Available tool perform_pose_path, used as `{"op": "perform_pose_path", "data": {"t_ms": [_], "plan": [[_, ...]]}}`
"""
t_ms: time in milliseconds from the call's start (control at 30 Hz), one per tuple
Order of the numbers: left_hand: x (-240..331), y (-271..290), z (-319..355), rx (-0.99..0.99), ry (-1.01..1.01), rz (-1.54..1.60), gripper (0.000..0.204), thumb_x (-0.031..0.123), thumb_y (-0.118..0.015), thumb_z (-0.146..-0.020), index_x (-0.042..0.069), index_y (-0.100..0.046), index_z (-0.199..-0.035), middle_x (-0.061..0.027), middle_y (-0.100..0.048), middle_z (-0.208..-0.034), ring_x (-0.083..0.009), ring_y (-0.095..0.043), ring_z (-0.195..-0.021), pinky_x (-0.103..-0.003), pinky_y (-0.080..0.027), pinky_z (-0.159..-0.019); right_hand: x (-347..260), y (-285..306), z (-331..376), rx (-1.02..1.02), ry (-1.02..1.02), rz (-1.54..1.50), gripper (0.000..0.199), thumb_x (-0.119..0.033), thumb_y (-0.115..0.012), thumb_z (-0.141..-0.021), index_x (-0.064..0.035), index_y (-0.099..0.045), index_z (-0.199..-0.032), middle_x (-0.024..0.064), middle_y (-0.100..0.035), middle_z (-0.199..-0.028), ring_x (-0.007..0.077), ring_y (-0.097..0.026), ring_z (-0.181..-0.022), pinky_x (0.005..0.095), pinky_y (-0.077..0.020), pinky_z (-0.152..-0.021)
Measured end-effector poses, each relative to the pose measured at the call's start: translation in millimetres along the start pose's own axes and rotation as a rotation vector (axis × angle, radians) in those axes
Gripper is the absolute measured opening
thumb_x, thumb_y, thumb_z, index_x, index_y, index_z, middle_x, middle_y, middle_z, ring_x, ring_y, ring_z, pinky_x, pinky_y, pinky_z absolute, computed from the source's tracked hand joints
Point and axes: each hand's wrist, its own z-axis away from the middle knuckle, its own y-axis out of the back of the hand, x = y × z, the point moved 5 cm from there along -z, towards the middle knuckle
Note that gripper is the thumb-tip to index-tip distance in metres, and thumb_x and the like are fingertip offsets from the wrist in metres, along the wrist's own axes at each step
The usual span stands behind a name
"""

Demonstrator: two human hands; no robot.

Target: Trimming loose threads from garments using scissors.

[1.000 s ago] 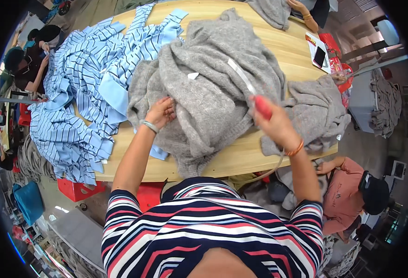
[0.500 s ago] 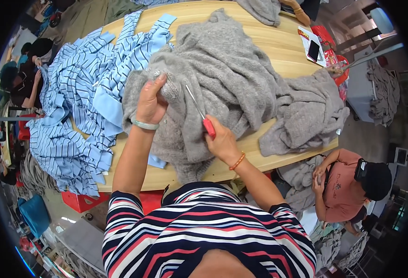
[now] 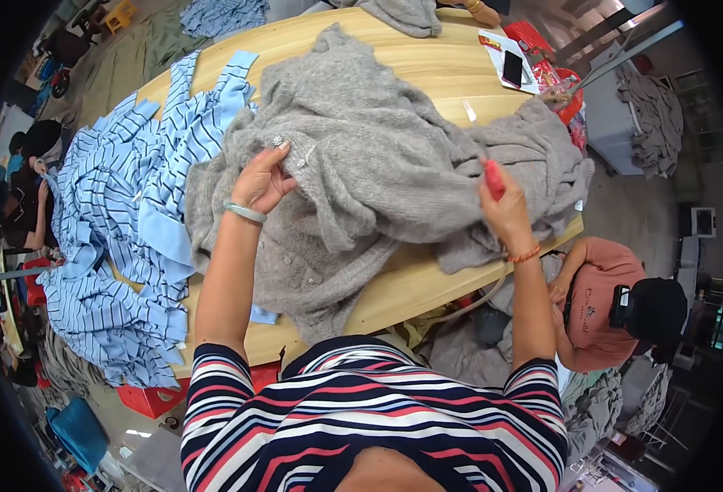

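A grey knitted cardigan (image 3: pixel 361 156) lies bunched in front of me, with shiny round buttons along its edge. My left hand (image 3: pixel 264 182) pinches that edge beside a button (image 3: pixel 278 140), thumb and fingers closed on the knit. Fine loose threads show near a second button (image 3: pixel 302 161). Out to the right, my right hand (image 3: pixel 505 211) is closed round a red-handled tool (image 3: pixel 493 176); its thin metal shaft is out of sight now. The cardigan's fabric stretches right up to this hand; whether the fingers also grip it I cannot tell.
Blue striped garments (image 3: pixel 123 180) cover the left of the wooden table (image 3: pixel 410 291). More grey knitwear (image 3: pixel 533 156) lies at the right. Beyond it are a phone (image 3: pixel 512 69) on papers and red bags (image 3: pixel 533 45). A person (image 3: pixel 611 303) sits near the right edge.
My right hand has swung right and outward with the red-handled tool, away from the buttons. The cardigan has been spread toward the right. My left hand keeps its pinch near the button.
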Motion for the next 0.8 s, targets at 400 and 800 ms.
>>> {"op": "perform_pose_path", "data": {"t_ms": [400,800], "plan": [[-11,-21,-8,0.111,-0.093,-0.324,0.015,0.016,-0.061,-0.091,0.003,-0.062,-0.097,-0.0057,-0.068,-0.090,-0.0141,-0.067,-0.078,-0.030,-0.058,-0.067,-152,-54,1,-0.599,0.047,0.096,0.036,-0.031,-0.060,-0.086,-0.0115,-0.057,-0.116,0.0216,-0.065,-0.082,0.0440,-0.061,-0.080,0.0507,-0.0485,-0.071],[-17,-26,-6,0.180,-0.226,-0.166,0.014,0.010,-0.060,-0.091,0.000,-0.061,-0.101,-0.0049,-0.066,-0.092,-0.0126,-0.062,-0.080,-0.026,-0.051,-0.074,-153,-51,34,-0.695,0.067,-0.018,0.032,-0.030,-0.060,-0.087,-0.0117,-0.059,-0.113,0.0220,-0.065,-0.078,0.0430,-0.062,-0.076,0.0511,-0.0486,-0.069]]}}
